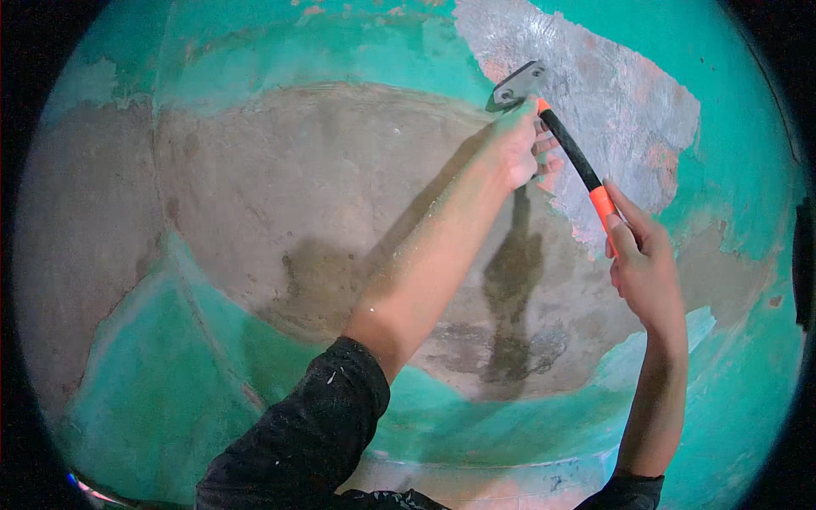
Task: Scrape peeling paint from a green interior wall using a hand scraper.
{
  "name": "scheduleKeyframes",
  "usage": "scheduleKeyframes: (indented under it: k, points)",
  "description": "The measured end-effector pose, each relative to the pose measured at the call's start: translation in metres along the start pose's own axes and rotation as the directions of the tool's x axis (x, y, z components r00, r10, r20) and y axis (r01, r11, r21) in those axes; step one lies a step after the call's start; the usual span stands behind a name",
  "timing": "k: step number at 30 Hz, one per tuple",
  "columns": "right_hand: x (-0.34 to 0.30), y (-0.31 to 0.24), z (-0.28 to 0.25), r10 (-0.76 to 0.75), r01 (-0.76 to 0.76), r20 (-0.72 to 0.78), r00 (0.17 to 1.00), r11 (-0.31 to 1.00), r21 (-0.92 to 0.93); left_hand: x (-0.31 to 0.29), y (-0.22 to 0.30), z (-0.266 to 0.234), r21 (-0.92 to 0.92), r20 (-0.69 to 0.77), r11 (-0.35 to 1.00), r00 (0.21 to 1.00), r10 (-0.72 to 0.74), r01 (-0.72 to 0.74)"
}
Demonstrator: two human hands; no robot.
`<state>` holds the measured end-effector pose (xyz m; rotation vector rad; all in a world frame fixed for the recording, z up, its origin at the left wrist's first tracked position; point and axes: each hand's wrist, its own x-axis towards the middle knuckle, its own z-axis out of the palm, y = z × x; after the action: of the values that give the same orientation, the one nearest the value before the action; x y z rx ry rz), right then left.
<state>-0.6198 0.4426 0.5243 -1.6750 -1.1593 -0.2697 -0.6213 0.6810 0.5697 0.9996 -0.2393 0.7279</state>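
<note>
A scraper (580, 160) with a flat grey head and a black and orange handle slants across the upper right of the view. Its head lies at or very close to the wall, near the lower left edge of a shiny grey bare patch (595, 93). My left hand (517, 151) pinches the neck just below the head, its other fingers loosely curled. Lower down, my right hand (643, 263) wraps round the orange grip at the handle's end. The blade's edge against the wall is hard to make out.
The wall has green paint (170, 399) with a ragged border around a wide brown-grey bare area (280, 187). A crack or seam (208, 331) runs down the left. My arms cast shadows on the wall. A pale ledge or lower band (484, 484) shows at the bottom.
</note>
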Motion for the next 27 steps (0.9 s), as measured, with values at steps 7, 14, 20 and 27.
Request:
scheduleKeyframes:
  k: [7,14,20,27]
  points:
    - [-0.003,0.011,0.004,-0.300,0.242,-0.153,0.942,0.919,-0.312,-0.002,-0.013,0.007,-0.039,-0.033,0.999,0.999,-0.025,0.024]
    - [0.002,-0.017,0.005,-0.309,0.212,-0.115,0.944,0.837,-0.504,0.006,-0.003,0.004,-0.121,0.008,0.991,0.999,0.048,-0.047]
    - [0.007,-0.019,0.022,-0.397,0.260,-0.184,0.899,0.822,-0.507,-0.002,0.006,0.007,-0.165,-0.021,0.977,0.991,0.134,-0.136]
    - [0.001,-0.046,0.020,-0.432,0.269,-0.182,0.883,0.785,-0.558,-0.001,0.003,0.014,-0.258,0.034,0.956,0.987,0.154,-0.140]
